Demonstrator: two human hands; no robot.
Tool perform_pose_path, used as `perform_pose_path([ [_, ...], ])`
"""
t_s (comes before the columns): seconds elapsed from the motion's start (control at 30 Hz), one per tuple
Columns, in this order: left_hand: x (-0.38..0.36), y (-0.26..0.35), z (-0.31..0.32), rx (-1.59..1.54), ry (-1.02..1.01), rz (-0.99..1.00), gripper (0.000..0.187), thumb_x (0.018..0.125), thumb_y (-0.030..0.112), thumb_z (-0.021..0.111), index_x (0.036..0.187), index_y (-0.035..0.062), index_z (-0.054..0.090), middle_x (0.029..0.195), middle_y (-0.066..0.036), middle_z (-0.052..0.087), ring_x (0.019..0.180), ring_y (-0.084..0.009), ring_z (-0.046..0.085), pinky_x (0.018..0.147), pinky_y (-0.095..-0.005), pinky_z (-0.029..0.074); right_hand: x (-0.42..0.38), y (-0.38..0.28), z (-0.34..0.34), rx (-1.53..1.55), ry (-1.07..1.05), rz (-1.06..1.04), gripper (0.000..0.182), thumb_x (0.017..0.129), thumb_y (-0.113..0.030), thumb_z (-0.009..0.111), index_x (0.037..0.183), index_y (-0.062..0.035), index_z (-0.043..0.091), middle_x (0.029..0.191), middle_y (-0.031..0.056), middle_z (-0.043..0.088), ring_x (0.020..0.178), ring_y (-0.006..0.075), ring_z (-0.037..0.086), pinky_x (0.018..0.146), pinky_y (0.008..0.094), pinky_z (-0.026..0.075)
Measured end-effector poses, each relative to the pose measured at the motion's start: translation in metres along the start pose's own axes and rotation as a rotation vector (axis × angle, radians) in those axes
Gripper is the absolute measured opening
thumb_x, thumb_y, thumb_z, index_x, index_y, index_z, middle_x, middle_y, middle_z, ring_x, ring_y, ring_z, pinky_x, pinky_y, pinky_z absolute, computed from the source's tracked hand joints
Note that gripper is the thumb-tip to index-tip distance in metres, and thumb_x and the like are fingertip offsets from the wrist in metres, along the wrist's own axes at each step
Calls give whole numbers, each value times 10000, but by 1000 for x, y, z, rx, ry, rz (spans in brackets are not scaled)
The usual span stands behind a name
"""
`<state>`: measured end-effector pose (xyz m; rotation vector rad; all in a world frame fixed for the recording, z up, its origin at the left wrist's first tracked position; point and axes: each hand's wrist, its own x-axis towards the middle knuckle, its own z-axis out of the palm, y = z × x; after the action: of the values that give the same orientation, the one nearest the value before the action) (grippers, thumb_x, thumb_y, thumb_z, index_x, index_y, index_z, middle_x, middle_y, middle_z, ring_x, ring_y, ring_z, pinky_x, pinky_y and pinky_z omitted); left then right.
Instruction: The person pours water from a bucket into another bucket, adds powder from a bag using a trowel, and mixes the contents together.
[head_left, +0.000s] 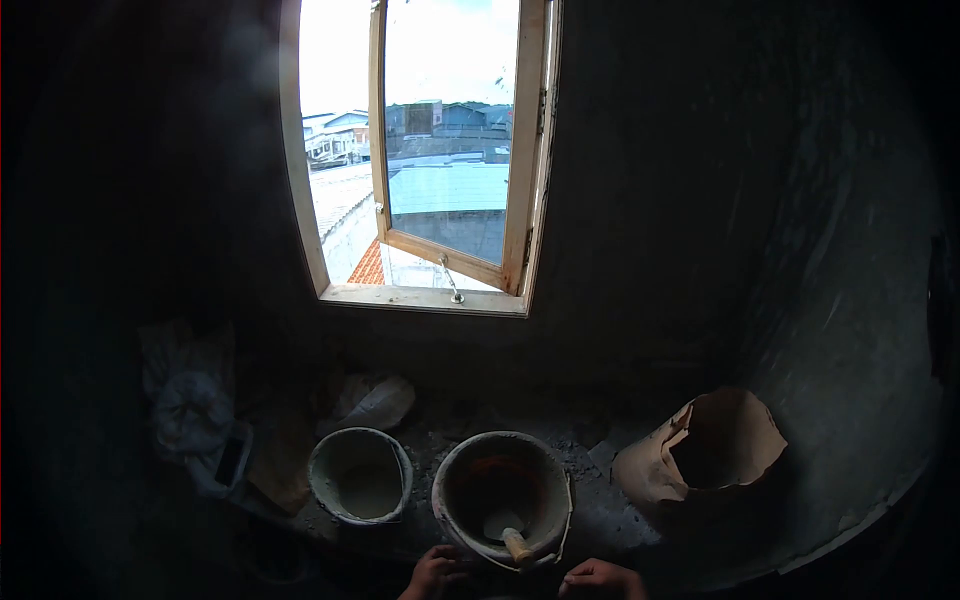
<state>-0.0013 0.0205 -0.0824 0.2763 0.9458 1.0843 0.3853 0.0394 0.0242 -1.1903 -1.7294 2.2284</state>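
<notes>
At the bottom edge, my left hand (435, 572) is just below the near rim of the middle bucket (453, 460), its fingers curled closed. My right hand (602, 578) is lower right of the same bucket, also closed, near the wire handle (568, 520). Shadow hides whatever either hand may hold. Inside that bucket, a trowel (517, 545) leans with its pale handle against the near rim and its blade down in the dark interior. To the left stands a second, smaller bucket (318, 482) with some pale greyish material at its bottom.
A torn brown paper bag (645, 470) stands open on the right. Pale sacks (190, 410) are heaped at left, near a pale-framed object (233, 455). Grey debris (620, 520) litters the floor. Ahead, a wooden window (515, 150) is ajar in the dark wall.
</notes>
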Motion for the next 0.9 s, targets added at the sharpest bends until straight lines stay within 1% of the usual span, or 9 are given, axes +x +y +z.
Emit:
perform_pose_path([
  [0.03, 3, -5, 2, -25, 12, 15, 388, 857, 4, 570, 1243, 50, 557, 1228, -162, 607, 1116, -401, 649, 942, -611, 542, -24, -58, 13, 64, 66, 17, 361, 987, -400, 662, 989, -57, 773, 786, 11, 713, 683, 117, 624, 638, 271, 506],
  [0.1, 9, -16, 13, -27, 75, 99, 406, 854, 12, 574, 1255, 70, 555, 1211, -143, 624, 1120, -356, 652, 941, -604, 545, -20, -21, -2, -13, 91, -200, 363, 988, -385, 665, 963, -36, 760, 771, 5, 700, 714, 125, 637, 690, 293, 525],
  [0.17, 11, -24, 23, -40, 98, 106, 413, 859, 16, 570, 1267, 76, 550, 1207, -133, 631, 1119, -321, 654, 943, -582, 557, -25, 7, -23, 42, 24, -173, 365, 990, -383, 666, 996, -31, 764, 878, 42, 722, 852, 142, 662, 750, 294, 532],
  [0.23, 22, -40, 24, -70, 146, 269, 398, 866, 17, 555, 1260, 69, 545, 1196, -130, 633, 1114, -312, 655, 949, -547, 570, -99, -81, 39, 127, 380, -565, 342, 982, -353, 686, 1052, -28, 764, 1079, 115, 721, 1019, 192, 664, 873, 324, 525],
  [0.27, 26, -47, 20, -111, 121, 282, 429, 886, -16, 519, 1309, 58, 538, 1247, -135, 629, 1151, -324, 646, 973, -532, 569, -92, -66, 23, 133, 366, -569, 342, 982, -353, 686, 1052, -28, 764, 1079, 115, 721, 1019, 192, 664, 873, 324, 525],
  [0.43, 50, -79, 0, -201, 87, 392, 517, 902, -66, 480, 1407, 45, 506, 1332, -154, 613, 1226, -341, 620, 1023, -513, 544, -26, 51, -62, 113, 48, -259, 336, 963, -339, 669, 978, -16, 759, 919, 100, 740, 868, 196, 681, 789, 351, 533],
  [0.6, 33, -64, 52, -84, 182, 534, 523, 916, -57, 465, 1434, 14, 490, 1346, -172, 614, 1237, -339, 618, 1070, -472, 511, -24, 33, -70, 130, -106, -166, 308, 982, -305, 666, 901, -18, 743, 796, 26, 702, 723, 132, 630, 689, 301, 507],
  [0.67, 30, -58, 62, -60, 233, 567, 495, 907, -43, 457, 1393, -11, 541, 1331, -163, 632, 1217, -300, 628, 1080, -420, 489, -20, 45, -73, 19, -35, -181, 315, 988, -322, 657, 895, -34, 746, 788, 32, 699, 702, 148, 627, 684, 322, 508],
  [0.9, 57, -39, 13, 78, 232, 545, 480, 894, 70, 461, 1357, 18, 579, 1261, -157, 664, 1132, -301, 667, 998, -429, 545, -7, 78, -49, -269, 82, -37, 329, 998, -365, 640, 883, -80, 759, 774, 63, 698, 666, 200, 627, 686, 379, 516],
])
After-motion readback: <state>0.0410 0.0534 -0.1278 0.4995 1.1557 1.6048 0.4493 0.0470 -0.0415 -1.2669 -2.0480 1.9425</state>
